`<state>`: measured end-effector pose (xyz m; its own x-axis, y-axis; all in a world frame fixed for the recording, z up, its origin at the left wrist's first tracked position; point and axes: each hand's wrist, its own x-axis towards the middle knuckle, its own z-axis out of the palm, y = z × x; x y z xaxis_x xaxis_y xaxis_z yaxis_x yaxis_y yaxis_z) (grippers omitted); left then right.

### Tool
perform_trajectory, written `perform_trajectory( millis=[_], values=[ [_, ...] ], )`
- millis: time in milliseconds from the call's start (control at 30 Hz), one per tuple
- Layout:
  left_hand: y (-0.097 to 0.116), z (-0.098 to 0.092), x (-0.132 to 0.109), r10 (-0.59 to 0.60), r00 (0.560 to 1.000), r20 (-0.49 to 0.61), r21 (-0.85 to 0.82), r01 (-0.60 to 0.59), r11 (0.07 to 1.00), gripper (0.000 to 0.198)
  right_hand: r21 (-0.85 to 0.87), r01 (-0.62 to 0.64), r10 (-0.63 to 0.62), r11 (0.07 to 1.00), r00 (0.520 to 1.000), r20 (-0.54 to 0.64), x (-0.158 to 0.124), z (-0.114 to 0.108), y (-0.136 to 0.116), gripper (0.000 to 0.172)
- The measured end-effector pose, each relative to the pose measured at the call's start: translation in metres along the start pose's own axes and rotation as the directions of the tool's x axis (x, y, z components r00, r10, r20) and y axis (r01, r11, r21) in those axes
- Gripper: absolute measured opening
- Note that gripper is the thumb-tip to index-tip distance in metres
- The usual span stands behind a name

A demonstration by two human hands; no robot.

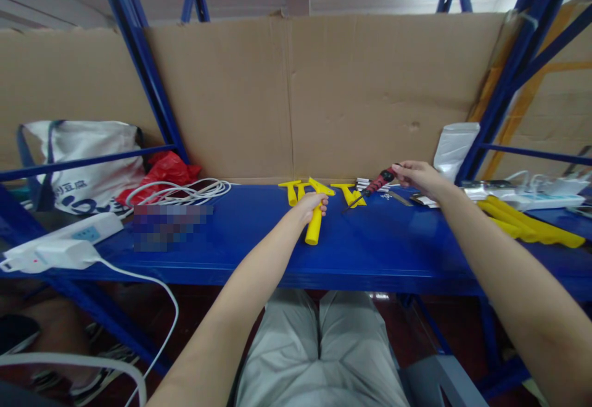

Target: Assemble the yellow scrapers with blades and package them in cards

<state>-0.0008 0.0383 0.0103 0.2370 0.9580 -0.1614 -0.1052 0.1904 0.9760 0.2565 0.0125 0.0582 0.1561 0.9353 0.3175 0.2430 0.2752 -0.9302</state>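
Note:
My left hand [311,207] is wrapped round the shaft of a yellow T-shaped handle [313,232], its wide head pointing away from me above the bench. Between the fingertips of my right hand [412,176] is the back end of a red-and-black screwdriver [381,181]. Its thin dark shank slants down to the left, towards the bench top. More yellow T-shaped pieces [291,193] lie just behind my left hand. Another yellow piece [343,192] rests between my hands, partly behind the screwdriver tip. Small silvery parts [365,184] lie behind the screwdriver.
Cardboard [222,86] stands along the back of the blue bench [259,234]. At left are a white power strip [87,237], coiled white cable [203,191], a red plastic bag [169,169] and a cloth bag [92,160]. Long yellow pieces [531,225] lie at right, beside another power strip [546,200].

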Motion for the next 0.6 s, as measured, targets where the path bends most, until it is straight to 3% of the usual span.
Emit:
perform_trajectory(
  millis=[133,267,467,600],
  values=[
    [-0.001,-0.001,0.001,0.004,1.000,-0.010,0.002,-0.004,1.000,0.023,0.203,0.131,-0.072,0.970,0.959,-0.273,0.009,0.027,0.011,0.037],
    [-0.002,-0.001,0.001,0.015,1.000,-0.014,0.002,-0.015,1.000,0.022,0.230,0.196,-0.076,0.953,0.892,-0.446,0.009,0.040,0.023,0.036],
    [-0.002,-0.001,-0.002,0.039,0.999,-0.023,-0.002,-0.039,0.999,0.025,0.323,0.110,0.093,0.940,0.827,-0.554,0.003,0.038,0.032,0.034],
    [0.000,-0.002,-0.002,0.038,0.999,-0.016,0.006,-0.037,0.999,0.024,0.409,0.146,0.119,0.901,0.823,-0.556,0.002,0.036,0.030,0.036]
  ],
)
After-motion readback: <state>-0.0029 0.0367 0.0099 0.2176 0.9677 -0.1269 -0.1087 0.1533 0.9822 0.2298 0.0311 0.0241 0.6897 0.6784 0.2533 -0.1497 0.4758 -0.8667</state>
